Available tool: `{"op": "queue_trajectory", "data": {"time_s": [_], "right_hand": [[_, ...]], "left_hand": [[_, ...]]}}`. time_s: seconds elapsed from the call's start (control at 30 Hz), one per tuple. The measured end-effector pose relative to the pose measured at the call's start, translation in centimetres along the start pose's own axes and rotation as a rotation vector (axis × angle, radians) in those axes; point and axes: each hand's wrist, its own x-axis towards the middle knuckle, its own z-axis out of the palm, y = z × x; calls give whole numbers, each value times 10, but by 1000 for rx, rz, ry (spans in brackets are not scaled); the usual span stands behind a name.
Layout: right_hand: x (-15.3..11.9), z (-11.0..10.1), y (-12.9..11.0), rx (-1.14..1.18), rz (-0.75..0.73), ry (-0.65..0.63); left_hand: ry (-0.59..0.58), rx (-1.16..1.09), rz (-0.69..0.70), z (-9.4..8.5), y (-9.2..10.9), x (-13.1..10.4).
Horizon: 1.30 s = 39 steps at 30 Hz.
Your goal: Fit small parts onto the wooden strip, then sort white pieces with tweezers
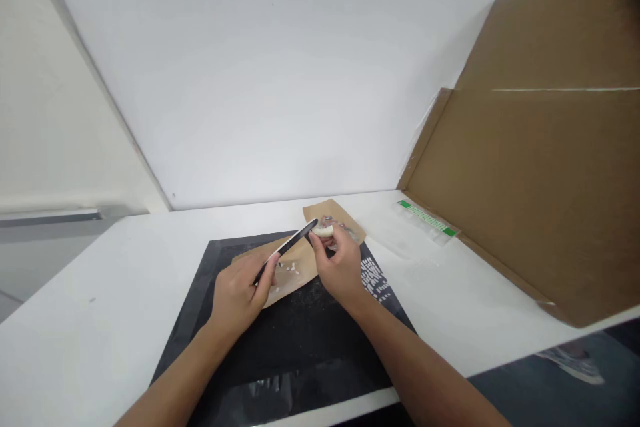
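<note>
My left hand point(245, 287) is closed around a slim black and white stick-like tool point(296, 239), which slants up to the right. The tool's far end is close to a small cream-white curved piece point(323, 231) pinched in the fingers of my right hand point(341, 263). Whether the two touch is hard to tell. Under my hands lies a brown paper sheet point(303, 281) with small white bits on it. Behind my right hand, a second brown paper point(320, 207) bears small shiny items too small to make out.
The papers overlap a black mat point(310, 340) on a white table point(115, 280). Rows of small white pieces point(371, 275) lie on the mat's right side. Further right are a clear strip with green ends point(427, 218) and a large cardboard box point(540, 180). A shoe point(575, 363) shows below.
</note>
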Motion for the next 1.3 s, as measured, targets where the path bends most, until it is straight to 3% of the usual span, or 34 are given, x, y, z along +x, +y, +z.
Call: {"op": "queue_trajectory", "data": {"time_s": [0.13,0.4,0.83,1.13,1.3], "right_hand": [[0,-1,-2,7,-5,-3],[0,2,3,-45,-2,-140],[4,-2,8,20,40,-19],[-5,1,1,73,-142,-184],[1,-3,2,47,-104,-136]], "left_hand": [[-5,-3,8,0,0,0],[-25,6,31,2,-5,-2],[-6,15,9,2,-4,-1],[-28,18,25,6,-8,-3],[-26,15,33,6,-9,-4]]}}
